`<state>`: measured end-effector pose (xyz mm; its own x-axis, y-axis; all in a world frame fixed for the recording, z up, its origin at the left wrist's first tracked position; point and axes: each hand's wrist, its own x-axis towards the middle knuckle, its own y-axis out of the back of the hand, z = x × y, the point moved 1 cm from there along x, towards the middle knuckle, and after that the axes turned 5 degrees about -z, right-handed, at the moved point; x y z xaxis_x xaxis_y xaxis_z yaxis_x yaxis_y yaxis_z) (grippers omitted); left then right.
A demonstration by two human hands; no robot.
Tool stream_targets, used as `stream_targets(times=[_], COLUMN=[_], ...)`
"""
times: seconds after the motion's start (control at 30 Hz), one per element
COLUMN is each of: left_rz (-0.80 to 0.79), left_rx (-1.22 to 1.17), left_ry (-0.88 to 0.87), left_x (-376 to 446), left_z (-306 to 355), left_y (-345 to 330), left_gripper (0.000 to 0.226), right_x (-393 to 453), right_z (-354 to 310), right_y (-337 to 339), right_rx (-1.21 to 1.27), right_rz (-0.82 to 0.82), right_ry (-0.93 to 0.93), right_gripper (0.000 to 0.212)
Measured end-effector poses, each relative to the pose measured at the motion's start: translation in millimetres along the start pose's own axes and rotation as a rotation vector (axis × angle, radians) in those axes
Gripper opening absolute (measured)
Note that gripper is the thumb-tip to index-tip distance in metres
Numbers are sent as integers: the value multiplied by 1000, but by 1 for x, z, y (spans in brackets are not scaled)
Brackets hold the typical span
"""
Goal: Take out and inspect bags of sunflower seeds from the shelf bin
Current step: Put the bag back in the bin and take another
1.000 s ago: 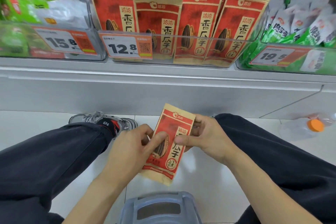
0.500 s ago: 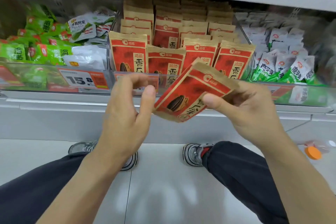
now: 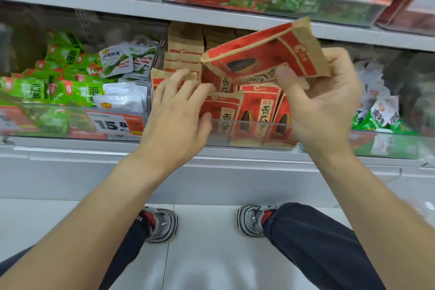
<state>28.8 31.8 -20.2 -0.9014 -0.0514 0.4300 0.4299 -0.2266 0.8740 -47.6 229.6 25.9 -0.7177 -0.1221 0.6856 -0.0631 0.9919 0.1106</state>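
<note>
A clear shelf bin (image 3: 249,126) holds several red and kraft-brown bags of sunflower seeds (image 3: 260,110) standing upright in rows. My right hand (image 3: 322,101) grips one such bag (image 3: 266,54) by its lower edge, tilted sideways above the bin. My left hand (image 3: 179,110) reaches into the left side of the bin. Its spread fingers touch the tops of the front bags, and its thumb lies against the front of a bag (image 3: 222,110).
Green snack packs (image 3: 58,92) fill the bin to the left, behind a 15.8 price tag (image 3: 115,123). White and green packs (image 3: 379,113) lie in the bin to the right. An upper shelf (image 3: 141,7) hangs close above. My shoes (image 3: 162,223) stand on the tiled floor.
Both hands rose from my lap to the shelf. The right hand carried the bag up over the bin and the left hand let go of it and reached into the bin.
</note>
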Motion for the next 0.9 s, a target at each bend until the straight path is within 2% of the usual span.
stream_targets(times=[0.07,0.2,0.27,0.4,0.57,0.67,0.77,0.9], left_rz=[35,56,64,88,87,98,98,90], left_rx=[8,-54,-86,-158,-340,-377,-358,-379], left_ry=[-13,14,24,29,80,110,105,135], left_x=[-2,-2,-1,2,4,7,9,9], left_z=[3,5,4,0,2,2,-1,-3], left_y=[1,-3,-6,-12,-15,-14,-15,-15], left_gripper=[39,35,35,36,33,32,35,55], right_x=[5,14,16,26,35,43,51,52], right_z=[2,7,6,8,27,29,27,28], right_y=[-7,-19,-22,-30,-36,-34,-30,-35], right_rx=[-77,-255,-299,-403,-495,-530,-549,-646], right_rz=[-100,-238,-269,-327,-444,-453,-451,-593], right_ry=[2,11,85,187,22,67,149,146], right_gripper=[26,15,9,13,9,14,13,12])
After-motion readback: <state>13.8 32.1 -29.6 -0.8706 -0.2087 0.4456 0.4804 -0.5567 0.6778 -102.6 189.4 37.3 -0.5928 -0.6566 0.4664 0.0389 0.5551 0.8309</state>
